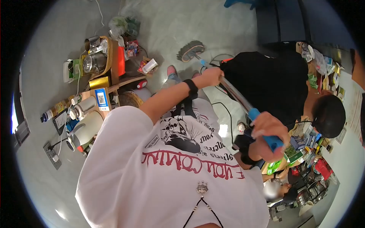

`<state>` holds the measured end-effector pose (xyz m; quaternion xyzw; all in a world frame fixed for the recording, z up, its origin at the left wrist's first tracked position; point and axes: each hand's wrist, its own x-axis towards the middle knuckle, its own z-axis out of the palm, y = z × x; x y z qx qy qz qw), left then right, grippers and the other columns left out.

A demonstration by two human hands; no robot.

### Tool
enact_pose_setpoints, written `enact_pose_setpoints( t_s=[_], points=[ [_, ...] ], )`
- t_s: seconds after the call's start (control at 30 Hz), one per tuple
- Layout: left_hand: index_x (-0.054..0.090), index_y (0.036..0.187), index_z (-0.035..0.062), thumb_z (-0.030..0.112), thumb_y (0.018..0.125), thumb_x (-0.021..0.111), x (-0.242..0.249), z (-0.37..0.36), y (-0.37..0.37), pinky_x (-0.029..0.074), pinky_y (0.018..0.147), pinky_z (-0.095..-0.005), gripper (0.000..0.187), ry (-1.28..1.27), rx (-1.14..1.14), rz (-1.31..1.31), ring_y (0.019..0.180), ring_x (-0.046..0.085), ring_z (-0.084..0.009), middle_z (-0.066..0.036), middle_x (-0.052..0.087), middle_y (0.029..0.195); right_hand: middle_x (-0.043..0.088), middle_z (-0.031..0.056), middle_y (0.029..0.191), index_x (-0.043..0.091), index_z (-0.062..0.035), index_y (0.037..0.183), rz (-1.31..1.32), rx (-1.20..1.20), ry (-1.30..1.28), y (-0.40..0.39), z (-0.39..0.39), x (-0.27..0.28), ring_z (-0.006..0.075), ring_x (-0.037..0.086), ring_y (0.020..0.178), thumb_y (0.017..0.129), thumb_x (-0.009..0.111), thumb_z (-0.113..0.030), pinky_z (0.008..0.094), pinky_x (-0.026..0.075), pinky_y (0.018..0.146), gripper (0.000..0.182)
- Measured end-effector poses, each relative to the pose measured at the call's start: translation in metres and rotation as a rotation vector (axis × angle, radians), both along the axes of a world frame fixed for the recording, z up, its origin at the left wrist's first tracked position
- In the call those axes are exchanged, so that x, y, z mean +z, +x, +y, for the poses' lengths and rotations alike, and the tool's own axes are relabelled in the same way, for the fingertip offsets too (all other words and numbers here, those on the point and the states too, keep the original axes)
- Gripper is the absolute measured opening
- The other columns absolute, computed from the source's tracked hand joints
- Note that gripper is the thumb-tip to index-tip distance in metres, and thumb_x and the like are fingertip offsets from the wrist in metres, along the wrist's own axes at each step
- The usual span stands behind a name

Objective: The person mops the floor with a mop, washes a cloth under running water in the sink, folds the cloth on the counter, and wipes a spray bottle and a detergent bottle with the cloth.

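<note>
My left hand (212, 77) is closed around the silver pole of a mop (237, 92), about midway along it. My right hand (269, 133), fingers wrapped, grips the blue upper end of the same pole. The pole slants from my right side down toward the floor ahead. At its far end the fluffy grey mop head (191, 51) lies on the floor, beyond my feet. A dark band circles each wrist.
Close on my right is a person in a black shirt (266, 87). A cluttered wooden shelf (114, 72) with jars and a kettle (87, 131) stands left. A dark cabinet (283, 21) is ahead right. Cables (228, 110) trail over the floor.
</note>
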<state>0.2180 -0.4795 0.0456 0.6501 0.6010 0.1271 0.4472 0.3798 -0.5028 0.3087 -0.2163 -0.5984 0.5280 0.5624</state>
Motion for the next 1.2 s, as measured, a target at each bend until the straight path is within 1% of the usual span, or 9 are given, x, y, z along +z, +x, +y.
enact_pose_setpoints(
  t_s=[0.07, 0.13, 0.33, 0.73, 0.83, 1.0, 1.07, 1.13, 1.2],
  points=[
    [0.060, 0.091, 0.0128, 0.016, 0.065, 0.060, 0.000, -0.003, 0.025, 0.045, 0.073, -0.0386, 0.027, -0.014, -0.007, -0.037, 0.087, 0.056, -0.0302, -0.010, 0.058, 0.091, 0.047, 0.0111, 0.046, 0.051, 0.0004, 0.066, 0.000, -0.060, 0.041, 0.020, -0.005, 0.000, 0.0194, 0.045, 0.039, 0.079, 0.040, -0.037, 0.0317, 0.036, 0.039, 0.042],
    [0.061, 0.085, 0.0093, 0.014, 0.062, 0.060, -0.002, -0.005, 0.041, 0.047, 0.069, -0.0394, 0.023, 0.144, -0.011, -0.026, 0.083, 0.058, -0.0293, -0.010, 0.058, 0.086, 0.045, 0.0101, 0.044, 0.050, -0.0008, 0.065, 0.018, -0.085, 0.049, 0.034, -0.006, -0.002, 0.0195, 0.043, 0.036, 0.079, 0.040, -0.038, 0.0314, 0.036, 0.039, 0.041],
    [0.061, 0.079, 0.0078, 0.015, 0.064, 0.060, 0.000, -0.015, 0.028, 0.048, 0.066, -0.0388, 0.016, 0.136, -0.076, 0.041, 0.080, 0.058, -0.0286, -0.010, 0.059, 0.081, 0.044, 0.0108, 0.043, 0.049, -0.0020, 0.064, -0.018, 0.005, 0.012, 0.038, -0.007, -0.005, 0.0199, 0.041, 0.035, 0.079, 0.040, -0.040, 0.0333, 0.037, 0.042, 0.041],
    [0.060, 0.079, 0.0083, 0.018, 0.068, 0.059, 0.006, -0.071, -0.101, 0.047, 0.066, -0.0394, 0.015, 0.080, 0.425, -0.024, 0.077, 0.059, -0.0295, -0.011, 0.060, 0.079, 0.047, 0.0111, 0.048, 0.053, -0.0005, 0.069, 0.065, 0.577, -0.058, -0.102, 0.044, -0.009, 0.0196, 0.043, 0.037, 0.079, 0.041, -0.037, 0.0325, 0.036, 0.042, 0.040],
    [0.060, 0.077, 0.0072, 0.018, 0.068, 0.058, 0.005, -0.092, -0.135, 0.047, 0.066, -0.0397, 0.014, 0.062, 0.465, 0.032, 0.077, 0.059, -0.0305, -0.013, 0.060, 0.079, 0.049, 0.0112, 0.049, 0.054, -0.0008, 0.071, 0.120, 0.660, -0.133, -0.141, 0.041, -0.019, 0.0200, 0.044, 0.038, 0.079, 0.040, -0.036, 0.0322, 0.037, 0.042, 0.039],
    [0.060, 0.075, 0.0050, 0.016, 0.068, 0.056, 0.030, -0.132, -0.175, 0.046, 0.065, -0.0417, 0.014, 0.008, 0.565, 0.007, 0.075, 0.058, -0.0327, -0.016, 0.059, 0.075, 0.049, 0.0088, 0.049, 0.053, -0.0033, 0.067, 0.073, 0.712, -0.081, -0.193, -0.001, -0.007, 0.0175, 0.045, 0.040, 0.080, 0.037, -0.039, 0.0308, 0.037, 0.043, 0.041],
    [0.060, 0.079, 0.0061, 0.017, 0.067, 0.056, 0.013, -0.150, -0.182, 0.046, 0.067, -0.0429, 0.017, 0.022, 0.589, 0.031, 0.077, 0.058, -0.0341, -0.016, 0.060, 0.077, 0.050, 0.0090, 0.050, 0.053, -0.0026, 0.066, -0.067, 0.418, 0.061, -0.191, -0.029, -0.022, 0.0185, 0.047, 0.041, 0.081, 0.040, -0.039, 0.0311, 0.039, 0.045, 0.041],
    [0.061, 0.082, 0.0073, 0.019, 0.066, 0.056, 0.013, -0.165, -0.191, 0.045, 0.068, -0.0441, 0.020, 0.040, 0.611, 0.059, 0.079, 0.057, -0.0354, -0.016, 0.060, 0.080, 0.050, 0.0087, 0.050, 0.052, -0.0022, 0.062, 0.026, 0.792, -0.013, -0.220, -0.045, 0.002, 0.0194, 0.048, 0.041, 0.082, 0.043, -0.040, 0.0310, 0.039, 0.046, 0.043],
    [0.062, 0.088, 0.0081, 0.020, 0.067, 0.054, 0.021, -0.178, -0.196, 0.045, 0.072, -0.0428, 0.025, -0.029, 0.621, 0.060, 0.084, 0.057, -0.0350, -0.016, 0.060, 0.088, 0.051, 0.0090, 0.053, 0.049, -0.0011, 0.056, 0.072, 0.840, 0.002, -0.225, -0.062, -0.001, 0.0198, 0.047, 0.045, 0.082, 0.046, -0.037, 0.0299, 0.037, 0.044, 0.044]
  ],
)
